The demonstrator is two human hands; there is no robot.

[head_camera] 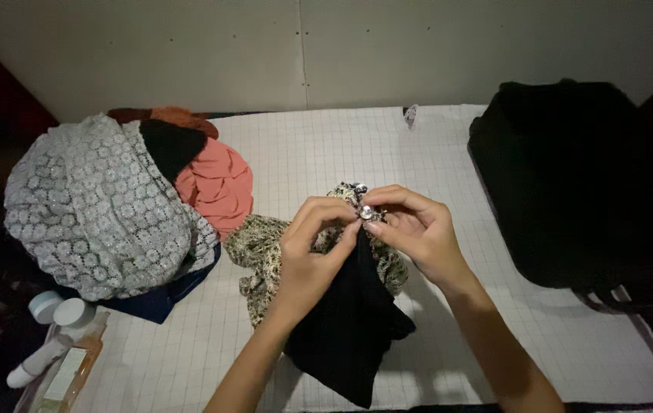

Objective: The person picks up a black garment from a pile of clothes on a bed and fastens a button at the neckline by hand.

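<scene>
Pinching a small silver brooch [367, 212] between them, left hand [312, 252] and right hand [416, 229] work atop the black cloth [349, 321].

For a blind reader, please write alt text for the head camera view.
Two bare hands, the left hand and the right hand, pinch a small shiny silver brooch on a leopard-print and black cloth bundle over a white grid-patterned table cover. A grey lace fabric pile lies left, a black bag right.
</scene>
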